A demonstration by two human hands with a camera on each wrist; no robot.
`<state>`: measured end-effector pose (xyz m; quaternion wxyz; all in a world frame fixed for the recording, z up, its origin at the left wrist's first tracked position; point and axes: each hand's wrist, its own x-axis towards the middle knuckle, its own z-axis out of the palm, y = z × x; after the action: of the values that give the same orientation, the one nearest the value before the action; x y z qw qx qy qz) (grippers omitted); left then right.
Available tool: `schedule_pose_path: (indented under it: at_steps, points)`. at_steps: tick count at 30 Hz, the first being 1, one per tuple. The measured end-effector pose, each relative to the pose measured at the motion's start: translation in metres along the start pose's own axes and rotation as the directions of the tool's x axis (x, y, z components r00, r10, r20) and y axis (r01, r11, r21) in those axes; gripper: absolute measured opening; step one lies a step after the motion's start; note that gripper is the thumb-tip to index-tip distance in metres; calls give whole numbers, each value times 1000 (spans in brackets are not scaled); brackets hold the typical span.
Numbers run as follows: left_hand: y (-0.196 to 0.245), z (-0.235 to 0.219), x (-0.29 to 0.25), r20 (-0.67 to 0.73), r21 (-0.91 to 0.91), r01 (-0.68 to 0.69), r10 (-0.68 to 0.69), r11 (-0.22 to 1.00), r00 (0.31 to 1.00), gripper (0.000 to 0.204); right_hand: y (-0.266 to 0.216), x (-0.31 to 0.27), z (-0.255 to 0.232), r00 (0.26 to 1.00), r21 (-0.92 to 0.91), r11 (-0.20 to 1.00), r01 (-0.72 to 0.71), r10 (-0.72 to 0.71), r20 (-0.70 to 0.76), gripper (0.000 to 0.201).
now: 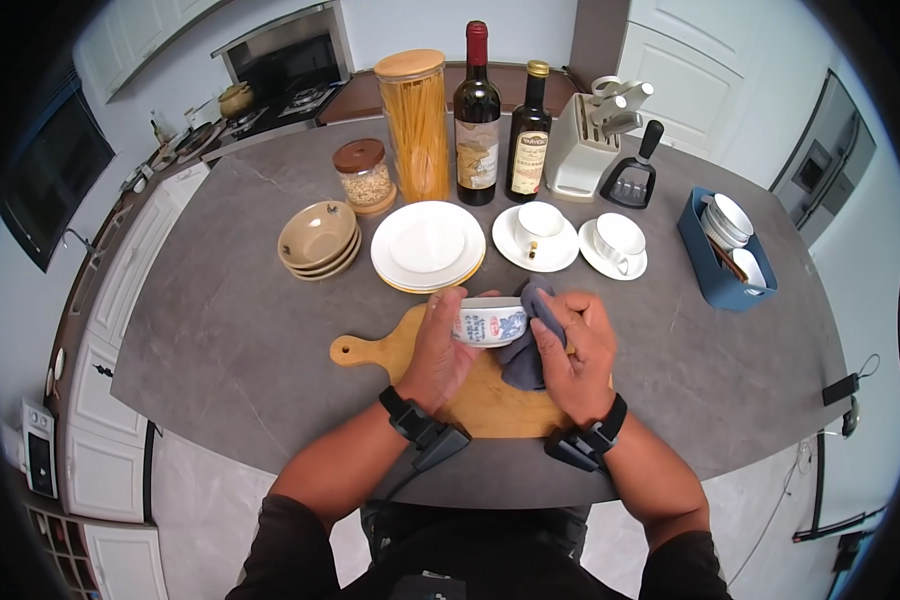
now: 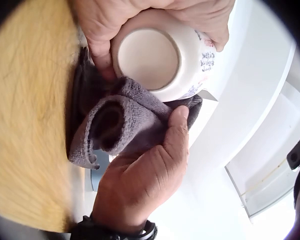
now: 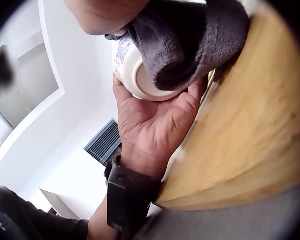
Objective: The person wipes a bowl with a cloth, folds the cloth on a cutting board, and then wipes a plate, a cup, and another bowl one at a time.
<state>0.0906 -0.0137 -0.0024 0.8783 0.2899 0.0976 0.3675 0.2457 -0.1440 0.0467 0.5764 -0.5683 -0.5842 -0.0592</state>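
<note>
A small white bowl with blue and red markings is held up over the wooden cutting board. My left hand grips it from the left, fingers and thumb round its side. From the right, my right hand pinches a grey cloth against the bowl's rim and side. The left wrist view shows the bowl's round foot and the cloth bunched in a loop below it. In the right wrist view the cloth hides part of the bowl.
Beyond the board stand stacked tan bowls, white plates and two cups on saucers. Farther back are jars, a wine bottle, a dark bottle and a knife block. A blue bin with dishes sits right.
</note>
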Motion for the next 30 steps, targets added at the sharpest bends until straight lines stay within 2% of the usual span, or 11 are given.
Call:
schedule_pose_path:
  at_steps: [1,5,7,8,11,13,17,22,24,26,30]
  points:
    - [0,-1,0,-7,15,-2,2,1000,1000,39,-1,0,0,995,-25,994,104,-104,3,31]
    - [-1,-5,0,-11,26,9,-8,1000,1000,39,1,-2,3,997,-19,996,82,-82,-14,31]
    - [0,-4,1,23,-23,21,-21,1000,1000,39,9,-3,4,989,74,986,-149,149,0,35]
    - [0,-5,1,24,-21,23,-23,1000,999,39,8,-3,4,989,74,986,-149,150,-3,35]
    - [0,-6,1,58,-100,47,-42,994,997,39,5,-1,3,996,35,995,-92,92,-5,37]
    - [1,-4,0,32,-15,43,-43,999,999,38,-1,-4,3,999,-20,999,48,-49,-15,36]
    - [-1,-5,2,15,-15,43,-42,999,999,37,-4,-6,5,992,-30,992,125,-125,0,35]
    - [2,1,0,1,-14,13,-13,1000,1000,39,10,-4,9,991,75,989,-126,129,-25,35]
    - [3,1,0,-2,-9,16,-16,1000,1000,39,4,-4,8,991,48,990,-130,131,-10,34]
    - [1,-4,1,-6,-5,21,-21,1000,1000,39,0,-5,7,1000,-17,1000,-9,9,-11,33]
    - [-5,-11,3,3,68,-20,20,997,1000,45,0,-6,9,996,-62,994,84,-85,-4,33]
